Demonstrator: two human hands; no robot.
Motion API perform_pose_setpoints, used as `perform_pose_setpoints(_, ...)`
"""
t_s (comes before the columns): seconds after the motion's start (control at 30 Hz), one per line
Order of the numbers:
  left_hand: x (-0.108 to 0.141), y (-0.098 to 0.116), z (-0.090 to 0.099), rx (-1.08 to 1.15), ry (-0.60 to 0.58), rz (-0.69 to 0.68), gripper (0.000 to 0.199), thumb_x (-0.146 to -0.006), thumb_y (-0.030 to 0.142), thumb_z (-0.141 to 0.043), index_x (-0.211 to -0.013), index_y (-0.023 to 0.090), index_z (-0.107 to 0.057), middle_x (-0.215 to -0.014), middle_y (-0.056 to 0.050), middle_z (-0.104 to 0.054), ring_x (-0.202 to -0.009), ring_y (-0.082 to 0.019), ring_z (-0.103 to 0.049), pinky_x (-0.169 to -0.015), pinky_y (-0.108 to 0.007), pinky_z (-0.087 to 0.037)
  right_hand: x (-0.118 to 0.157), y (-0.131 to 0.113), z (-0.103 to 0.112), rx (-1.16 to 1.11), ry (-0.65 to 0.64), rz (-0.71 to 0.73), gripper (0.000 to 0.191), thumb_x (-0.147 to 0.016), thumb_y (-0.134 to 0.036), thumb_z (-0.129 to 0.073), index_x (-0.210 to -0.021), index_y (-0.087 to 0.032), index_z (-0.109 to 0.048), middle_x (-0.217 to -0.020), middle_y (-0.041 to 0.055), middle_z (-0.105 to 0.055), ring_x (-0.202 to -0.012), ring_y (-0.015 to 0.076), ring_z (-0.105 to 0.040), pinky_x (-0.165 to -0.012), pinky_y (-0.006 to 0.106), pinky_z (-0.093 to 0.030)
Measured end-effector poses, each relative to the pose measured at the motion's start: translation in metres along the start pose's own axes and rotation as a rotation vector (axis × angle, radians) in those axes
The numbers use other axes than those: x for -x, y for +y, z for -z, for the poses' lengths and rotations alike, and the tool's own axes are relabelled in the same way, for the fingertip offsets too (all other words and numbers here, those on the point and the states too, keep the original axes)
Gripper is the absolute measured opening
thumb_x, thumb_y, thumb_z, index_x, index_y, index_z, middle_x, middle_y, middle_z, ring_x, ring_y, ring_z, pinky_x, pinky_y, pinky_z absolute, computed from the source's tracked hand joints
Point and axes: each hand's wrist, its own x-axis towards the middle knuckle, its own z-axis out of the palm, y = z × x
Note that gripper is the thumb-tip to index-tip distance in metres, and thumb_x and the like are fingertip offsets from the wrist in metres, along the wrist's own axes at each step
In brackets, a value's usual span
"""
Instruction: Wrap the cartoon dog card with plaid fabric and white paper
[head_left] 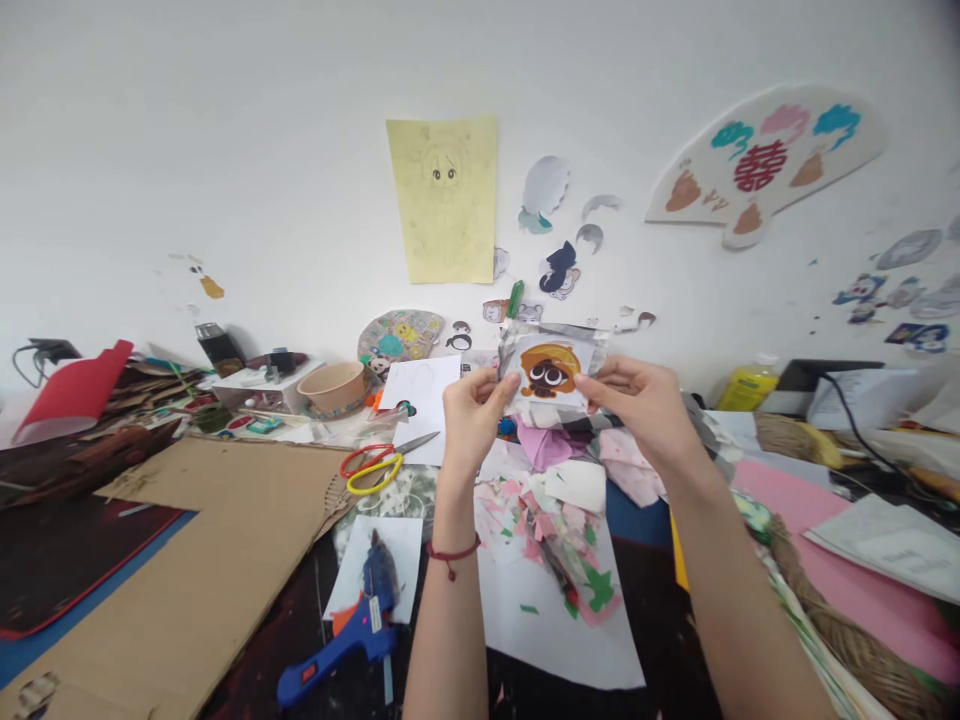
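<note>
Between my two hands, raised above the cluttered table, is a small picture card [553, 368] of a dark cartoon figure with big eyes and an orange hood. Clear plastic film seems to surround it. My left hand [478, 405] pinches its left edge, a dark red cord bracelet on that wrist. My right hand [634, 395] grips the opposite edge with thumb and fingers. Below them lies a white sheet [547, 645] strewn with pink and green paper scraps [581, 560]. Left of my left wrist are scissors [386, 465] with red and yellow handles.
A blue glue gun [367, 625] rests on white paper at front left, beside a large cardboard sheet [202, 540]. Further back stand a tan bowl [332, 388] and a yellow bottle [750, 385]. Pink paper [862, 560] and twine [825, 610] lie right. Drawings hang on the wall.
</note>
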Motion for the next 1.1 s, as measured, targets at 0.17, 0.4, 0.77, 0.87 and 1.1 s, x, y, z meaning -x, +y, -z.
perform_pose_setpoints(0.17,-0.001,0.002,0.003,-0.19,0.103,-0.426,0.013,-0.088,0.017,-0.064,-0.086,0.021,-0.076,-0.083,-0.001,-0.076,-0.08,-0.016,-0.067,-0.079,-0.029,-0.052,0.0,0.0,0.009,-0.031,-0.098,-0.186,0.061,-0.071,-0.075,-0.07,-0.075,-0.014,-0.076,-0.074,0.0138,-0.075,-0.065,0.0231,-0.072,-0.065,0.033,-0.06)
perform_pose_setpoints(0.4,0.001,0.022,0.004,-0.466,-0.008,-0.793,0.034,-0.091,0.007,-0.056,-0.091,0.031,-0.08,-0.119,-0.001,-0.075,-0.116,-0.022,-0.056,-0.1,-0.044,-0.048,0.006,-0.018,0.007,-0.31,-0.073,-0.112,0.048,-0.068,-0.059,-0.083,-0.095,-0.02,-0.077,-0.095,0.0074,-0.077,-0.088,0.0235,-0.073,-0.075,0.031,-0.06)
perform_pose_setpoints(0.77,0.005,0.025,-0.014,-0.016,0.005,-0.305,0.043,-0.089,0.036,-0.069,-0.13,0.026,-0.059,-0.118,-0.009,-0.07,-0.103,-0.02,-0.067,-0.086,-0.034,-0.053,0.012,-0.014,-0.008,-0.238,0.236,0.225,0.031,-0.074,-0.04,-0.084,-0.094,-0.019,-0.074,-0.081,0.0025,-0.074,-0.076,0.0179,-0.07,-0.075,0.03,-0.057)
perform_pose_setpoints(0.87,0.006,0.022,-0.019,0.072,0.045,-0.182,0.033,-0.081,0.033,-0.078,-0.109,0.021,-0.064,-0.087,-0.004,-0.072,-0.078,-0.015,-0.067,-0.074,-0.028,-0.053,0.012,-0.013,-0.012,-0.253,0.226,0.209,0.032,-0.073,-0.041,-0.085,-0.093,-0.02,-0.073,-0.077,0.001,-0.071,-0.073,0.0169,-0.066,-0.071,0.029,-0.054)
perform_pose_setpoints(1.1,0.006,0.021,-0.019,0.1,0.213,-0.173,0.02,-0.079,0.028,-0.079,-0.087,0.019,-0.063,-0.074,0.002,-0.066,-0.068,-0.01,-0.063,-0.065,-0.021,-0.049,0.012,-0.014,0.0,-0.106,0.044,0.173,0.037,-0.084,-0.044,-0.074,-0.06,-0.018,-0.061,-0.058,-0.0028,-0.045,-0.056,0.0102,-0.041,-0.052,0.024,-0.035)
